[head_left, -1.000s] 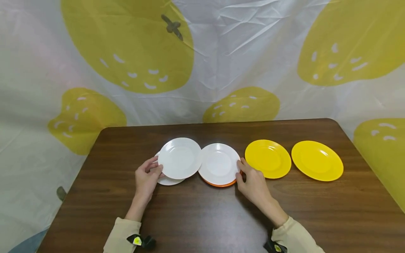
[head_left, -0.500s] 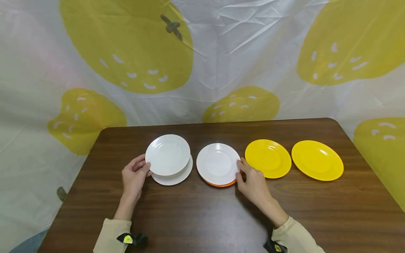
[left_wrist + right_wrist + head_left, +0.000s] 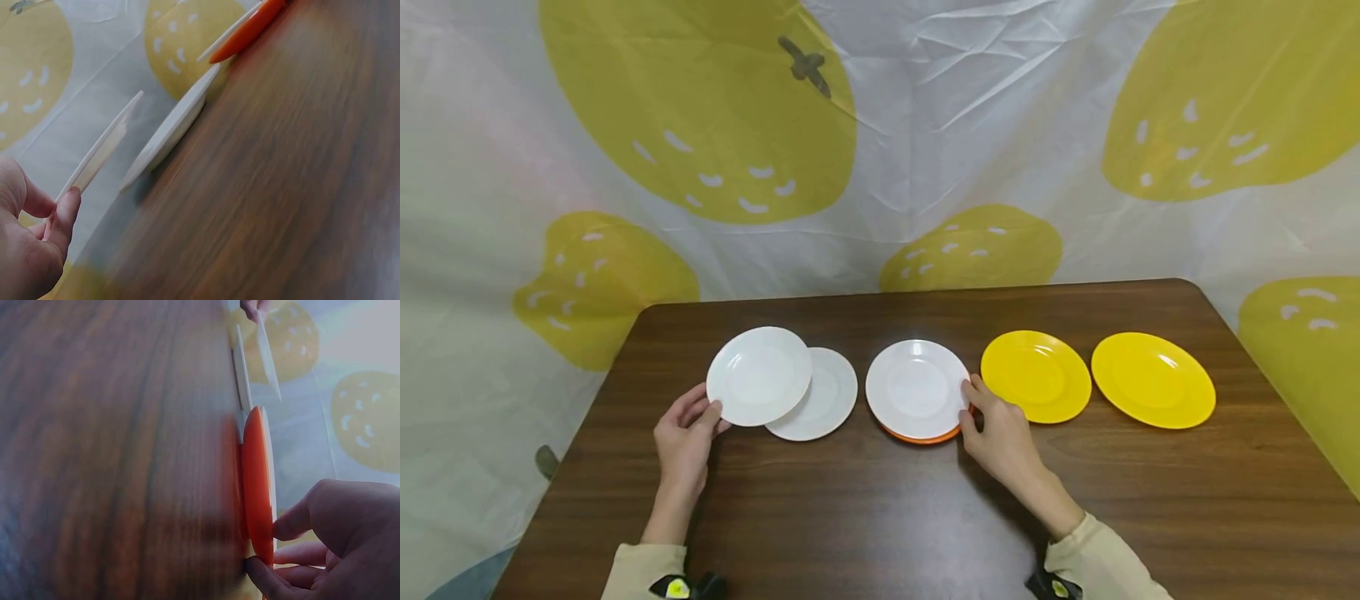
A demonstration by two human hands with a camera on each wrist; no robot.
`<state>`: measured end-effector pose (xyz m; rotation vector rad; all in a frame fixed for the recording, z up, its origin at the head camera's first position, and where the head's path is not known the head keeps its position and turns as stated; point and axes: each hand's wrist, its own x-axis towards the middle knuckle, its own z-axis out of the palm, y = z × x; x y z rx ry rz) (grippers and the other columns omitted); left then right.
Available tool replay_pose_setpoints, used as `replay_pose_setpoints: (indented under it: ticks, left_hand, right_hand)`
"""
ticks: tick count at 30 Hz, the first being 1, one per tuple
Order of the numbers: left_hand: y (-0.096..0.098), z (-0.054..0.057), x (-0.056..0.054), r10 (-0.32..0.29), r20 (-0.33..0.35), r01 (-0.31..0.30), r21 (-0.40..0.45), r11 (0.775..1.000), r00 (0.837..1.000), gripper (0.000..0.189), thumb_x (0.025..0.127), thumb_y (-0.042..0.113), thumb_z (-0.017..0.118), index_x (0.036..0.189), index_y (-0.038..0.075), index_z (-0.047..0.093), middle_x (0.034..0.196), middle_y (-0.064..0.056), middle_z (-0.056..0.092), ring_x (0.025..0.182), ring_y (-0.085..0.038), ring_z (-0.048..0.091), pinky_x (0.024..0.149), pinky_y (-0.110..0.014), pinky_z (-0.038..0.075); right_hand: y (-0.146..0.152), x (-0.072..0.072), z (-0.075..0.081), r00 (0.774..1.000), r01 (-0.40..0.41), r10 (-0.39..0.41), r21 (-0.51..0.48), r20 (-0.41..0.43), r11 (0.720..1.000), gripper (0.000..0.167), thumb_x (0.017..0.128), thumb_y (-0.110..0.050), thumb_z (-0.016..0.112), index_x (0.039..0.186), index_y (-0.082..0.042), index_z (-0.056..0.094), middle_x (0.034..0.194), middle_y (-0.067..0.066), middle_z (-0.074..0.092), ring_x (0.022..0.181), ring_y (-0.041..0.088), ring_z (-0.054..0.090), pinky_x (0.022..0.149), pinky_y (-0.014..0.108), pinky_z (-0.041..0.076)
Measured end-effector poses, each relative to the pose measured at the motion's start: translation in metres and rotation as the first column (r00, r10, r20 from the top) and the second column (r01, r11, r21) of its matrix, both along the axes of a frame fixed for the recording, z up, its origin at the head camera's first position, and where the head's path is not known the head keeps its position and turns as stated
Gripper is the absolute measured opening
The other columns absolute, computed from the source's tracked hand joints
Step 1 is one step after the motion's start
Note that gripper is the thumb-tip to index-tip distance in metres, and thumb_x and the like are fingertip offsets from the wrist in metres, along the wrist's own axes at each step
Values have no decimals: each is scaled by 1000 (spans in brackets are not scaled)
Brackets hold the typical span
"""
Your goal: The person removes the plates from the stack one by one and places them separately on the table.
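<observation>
My left hand (image 3: 683,442) pinches the left rim of a white plate (image 3: 758,377), thumb above and fingers below. In the left wrist view this plate is raised and partly overlaps a second white plate (image 3: 172,128) resting on the table. My right hand (image 3: 1000,429) grips the right rim of a third white plate (image 3: 917,390), which sits over an orange plate (image 3: 925,439). Seen from the right wrist, its fingertips lie on both sides of the edge of the orange plate (image 3: 257,487), whose underside shows toward the table.
Two yellow plates, one nearer the middle (image 3: 1036,377) and one farther right (image 3: 1152,381), lie on the brown wooden table (image 3: 865,525). Behind the table's back edge hangs a white cloth (image 3: 917,150) printed with large yellow fruit.
My left hand has carried its white plate leftward, away from the middle stack, uncovering more of the white plate on the table. My right hand has stayed at the same rim.
</observation>
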<state>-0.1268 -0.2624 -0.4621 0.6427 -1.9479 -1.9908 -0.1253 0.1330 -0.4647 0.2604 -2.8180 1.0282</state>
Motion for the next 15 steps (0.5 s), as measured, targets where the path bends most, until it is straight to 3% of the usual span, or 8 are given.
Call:
replay_pose_setpoints:
  ticks: [15]
  left_hand:
    - [-27, -7, 16, 112, 2, -112, 69, 991, 994, 38, 95, -2, 63, 132, -4, 55, 85, 6, 62, 67, 0, 64, 64, -14, 57]
  right_hand:
    - [0, 1, 0, 1000, -7, 6, -4, -3, 1000, 47, 92, -5, 65, 135, 11, 57, 142, 30, 54, 124, 43, 61, 96, 53, 55]
